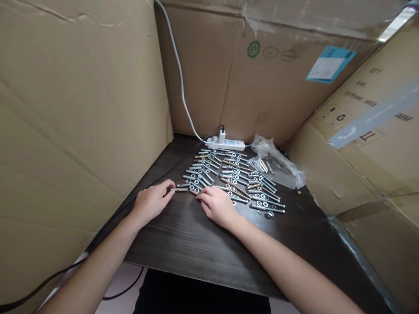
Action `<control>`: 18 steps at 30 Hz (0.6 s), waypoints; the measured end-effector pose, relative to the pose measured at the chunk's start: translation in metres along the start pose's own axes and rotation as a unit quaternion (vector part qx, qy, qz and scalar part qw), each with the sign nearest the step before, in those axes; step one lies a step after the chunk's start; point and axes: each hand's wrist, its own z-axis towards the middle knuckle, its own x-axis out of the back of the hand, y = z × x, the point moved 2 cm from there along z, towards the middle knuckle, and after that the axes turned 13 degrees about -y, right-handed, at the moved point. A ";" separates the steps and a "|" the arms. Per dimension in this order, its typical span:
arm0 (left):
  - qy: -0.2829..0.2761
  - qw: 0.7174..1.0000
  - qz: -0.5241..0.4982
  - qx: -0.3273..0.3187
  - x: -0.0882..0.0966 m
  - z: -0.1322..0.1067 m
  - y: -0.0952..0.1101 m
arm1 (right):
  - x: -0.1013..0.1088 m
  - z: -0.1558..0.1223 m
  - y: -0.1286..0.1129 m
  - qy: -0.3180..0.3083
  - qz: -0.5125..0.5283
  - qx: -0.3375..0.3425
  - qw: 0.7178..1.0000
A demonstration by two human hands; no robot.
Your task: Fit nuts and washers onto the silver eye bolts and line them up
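On the dark table, my left hand (151,202) has thumb and forefinger closed at the left end of a metal sleeve (181,189) lying flat. My right hand (218,204) rests to the right of it, fingers curled down at the near end of a bolt (194,192), which they partly hide. Loose washers (192,188) lie just beyond the fingertips. Rows of silver and brassy bolts and sleeves (235,176), with washers and nuts among them, spread out behind both hands. At the near right end of the rows sits a nut (269,214).
A white power strip (229,144) with a plugged-in adapter (222,136) stands behind the rows. A clear plastic bag (278,163) holding several metal pieces lies at the right. Cardboard walls (209,65) enclose the table (183,240) on three sides. A black cable (163,174) runs along the left.
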 end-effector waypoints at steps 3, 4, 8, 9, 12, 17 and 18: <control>0.005 1.000 0.005 -0.008 -0.002 0.001 0.002 | 0.001 0.001 0.002 0.016 0.007 -0.002 1.000; 0.006 1.000 0.005 -0.011 -0.002 0.001 0.003 | 0.001 0.001 0.002 0.021 0.011 -0.003 1.000; 0.017 1.000 0.007 -0.016 -0.003 0.003 0.006 | 0.003 -0.002 0.001 0.037 0.037 0.000 0.999; 0.021 1.000 0.008 -0.016 -0.004 0.003 0.006 | 0.004 -0.002 0.001 0.041 0.045 0.002 0.998; 0.034 0.999 0.006 -0.028 -0.006 0.003 0.006 | 0.006 -0.004 0.002 0.060 0.068 0.007 0.996; 0.075 0.992 -0.001 -0.104 -0.010 -0.007 0.014 | 0.011 -0.007 0.002 0.113 0.115 0.029 0.987; 0.067 0.989 0.012 -0.134 -0.011 -0.010 0.018 | 0.012 -0.008 0.002 0.125 0.125 0.033 0.984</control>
